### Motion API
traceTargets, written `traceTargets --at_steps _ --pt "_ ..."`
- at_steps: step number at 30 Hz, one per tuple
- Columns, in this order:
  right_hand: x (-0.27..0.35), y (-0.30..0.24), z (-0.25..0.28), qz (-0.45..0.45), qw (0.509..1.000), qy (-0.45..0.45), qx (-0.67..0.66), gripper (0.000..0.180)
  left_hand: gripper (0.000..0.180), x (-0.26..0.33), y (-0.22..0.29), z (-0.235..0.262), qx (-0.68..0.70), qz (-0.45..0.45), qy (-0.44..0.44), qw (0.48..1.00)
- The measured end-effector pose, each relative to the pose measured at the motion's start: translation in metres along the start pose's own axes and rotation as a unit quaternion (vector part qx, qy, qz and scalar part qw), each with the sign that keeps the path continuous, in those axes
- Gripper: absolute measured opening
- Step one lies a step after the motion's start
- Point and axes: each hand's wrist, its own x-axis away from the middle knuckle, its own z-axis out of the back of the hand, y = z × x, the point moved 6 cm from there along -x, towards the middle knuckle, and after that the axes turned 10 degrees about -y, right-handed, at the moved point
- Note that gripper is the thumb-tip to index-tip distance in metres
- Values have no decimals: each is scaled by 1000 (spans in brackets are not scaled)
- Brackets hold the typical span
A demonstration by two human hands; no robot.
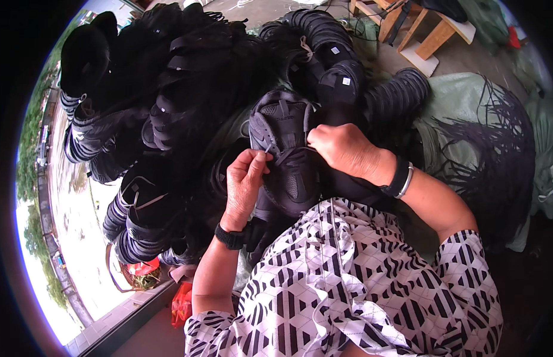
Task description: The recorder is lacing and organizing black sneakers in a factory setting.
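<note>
A black shoe upper (294, 178) with a grey lining and tongue rests in front of me, toe toward my body. A black shoelace (294, 153) crosses its lower eyelets. On the upper's left side, my left hand (245, 181) pinches the lace between thumb and forefinger. My right hand (343, 150) is closed at the right eyelet edge, knuckles up; whatever its fingertips grip is hidden. Past the right forearm, many loose black laces (491, 137) lie spread over a pale green sack (452, 101).
Large heaps of nested black shoe uppers (187, 77) rise at the left and far side. More stacked uppers (401, 92) lie beyond my right hand. A wooden stool (434, 41) stands at the far right. By the low ledge at lower left are a basket (142, 276) and a red bag (182, 303).
</note>
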Motion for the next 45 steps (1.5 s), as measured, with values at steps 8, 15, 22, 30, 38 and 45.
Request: traceTargets --at_steps 8,15,22,30,38,45 --pt "11 36 -23 -260 784 -147 -545 16 23 -3 7 -2 -61 -23 9 998" --pt "11 37 -21 -239 792 -159 -539 14 19 -12 11 0 -32 -9 -1 999" --pt "9 32 -18 -237 811 -157 -511 12 17 -18 29 -2 -270 -81 26 959" --pt "15 31 -23 -226 813 -140 -518 9 19 -11 -2 0 -11 -10 -31 999" --pt "2 36 -13 -233 826 -134 -495 10 12 -18 51 -16 -426 -230 105 869" --pt "-3 -3 35 30 994 40 92 12 21 -8 93 -37 -652 -318 -26 688"
